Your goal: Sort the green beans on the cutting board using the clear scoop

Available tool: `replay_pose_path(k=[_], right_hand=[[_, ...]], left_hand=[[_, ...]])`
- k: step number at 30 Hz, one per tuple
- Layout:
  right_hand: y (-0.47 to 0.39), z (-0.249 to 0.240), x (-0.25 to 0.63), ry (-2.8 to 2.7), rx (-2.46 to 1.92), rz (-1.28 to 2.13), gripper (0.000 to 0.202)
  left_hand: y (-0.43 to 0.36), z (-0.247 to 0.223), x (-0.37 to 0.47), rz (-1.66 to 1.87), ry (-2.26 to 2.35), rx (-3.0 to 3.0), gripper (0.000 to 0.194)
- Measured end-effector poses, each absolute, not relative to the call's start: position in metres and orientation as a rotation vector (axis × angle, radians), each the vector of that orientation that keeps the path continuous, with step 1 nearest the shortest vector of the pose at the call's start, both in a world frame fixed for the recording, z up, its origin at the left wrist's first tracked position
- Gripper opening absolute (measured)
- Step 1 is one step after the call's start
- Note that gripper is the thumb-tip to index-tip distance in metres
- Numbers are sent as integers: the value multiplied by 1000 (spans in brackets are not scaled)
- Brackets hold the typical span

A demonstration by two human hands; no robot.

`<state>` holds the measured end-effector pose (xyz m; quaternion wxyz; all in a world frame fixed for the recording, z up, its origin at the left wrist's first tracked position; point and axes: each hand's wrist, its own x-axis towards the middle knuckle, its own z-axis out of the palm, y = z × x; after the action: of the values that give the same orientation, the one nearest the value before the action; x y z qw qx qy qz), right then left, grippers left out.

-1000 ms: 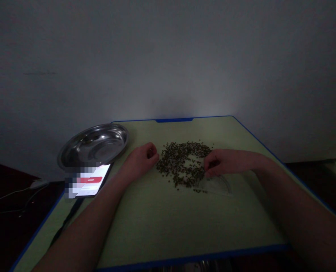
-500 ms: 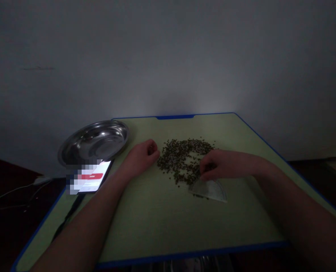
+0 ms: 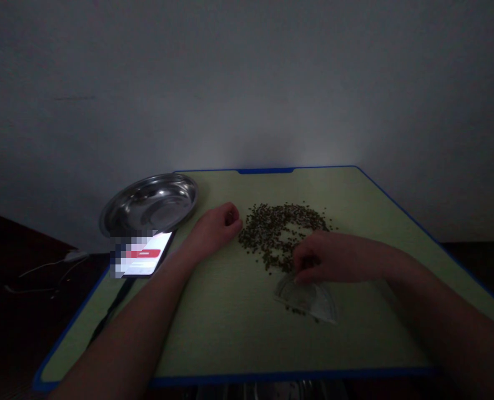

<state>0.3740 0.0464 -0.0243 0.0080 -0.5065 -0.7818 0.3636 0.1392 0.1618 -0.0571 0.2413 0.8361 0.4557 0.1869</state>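
Observation:
A loose spread of small dark beans or seeds (image 3: 267, 225), mixed with paler bits, lies mid-table. My right hand (image 3: 319, 258) pinches a clear semicircular protractor (image 3: 307, 300) by its curved upper side, close to the table at the near edge of the spread. Its straight edge faces me, with several dark beans (image 3: 296, 311) lying along it. My left hand (image 3: 220, 228) rests at the left side of the spread with its fingers curled closed. What it holds, if anything, is hidden.
A shiny metal basin (image 3: 151, 205) stands at the table's back left. In front of it lies a phone (image 3: 147, 258) with a lit screen, partly pixelated, beside a dark strap (image 3: 111, 311). The pale green table (image 3: 230, 333) has a blue rim and meets a wall (image 3: 247, 83).
My right hand has drawn the protractor towards me, and more beans show along its straight edge. My left hand stays curled beside the spread. The whole view has shifted slightly.

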Motion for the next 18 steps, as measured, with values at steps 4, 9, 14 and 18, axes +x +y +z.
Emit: replay_pose_path(k=[4, 9, 14, 18], right_hand=[[42, -21, 368, -2462, -1596, 1110, 17], [41, -21, 358, -2506, -1577, 1116, 19], [39, -24, 350, -2513, -1536, 1172, 16], [35, -25, 346, -2534, -1503, 1142, 18]], left_hand=[[160, -56, 139, 524, 1236, 2292, 11], [160, -56, 140, 535, 1222, 2284, 10], [161, -57, 140, 553, 1213, 2277, 11], [160, -57, 140, 550, 1211, 2285, 10]])
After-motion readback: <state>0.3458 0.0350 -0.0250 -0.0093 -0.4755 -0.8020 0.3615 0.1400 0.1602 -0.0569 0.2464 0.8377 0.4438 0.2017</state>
